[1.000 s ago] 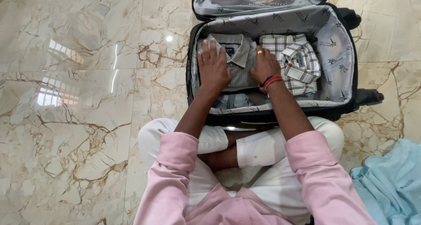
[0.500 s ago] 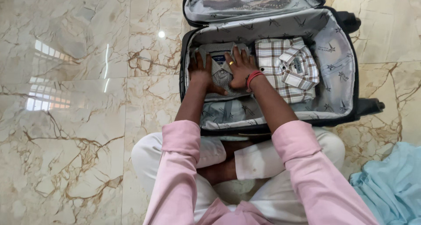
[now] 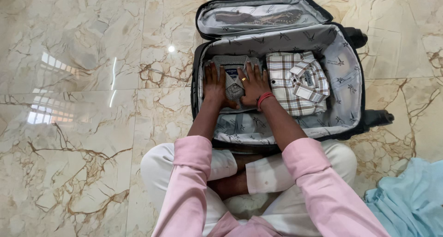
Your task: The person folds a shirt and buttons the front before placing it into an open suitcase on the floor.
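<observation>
An open black suitcase [image 3: 357, 80] with grey patterned lining lies on the floor in front of my crossed legs. A folded grey shirt [image 3: 233, 76] sits in its left half. My left hand [image 3: 213, 83] lies flat on the shirt's left side. My right hand [image 3: 253, 83], with a gold ring and a red wrist band, presses flat on its right side. Both hands have fingers spread and grip nothing. A folded plaid shirt [image 3: 297, 82] lies beside it on the right, untouched.
The suitcase lid [image 3: 258, 15] stands open at the far side, with a mesh pocket. A light blue cloth [image 3: 408, 202] lies crumpled on the marble floor [image 3: 83, 126] at the lower right. A suitcase wheel [image 3: 380, 118] sticks out at its right.
Both hands have slid closer together on the grey shirt, pressing it flat. The camera view shifted slightly, so the suitcase now shows more of its lid.
</observation>
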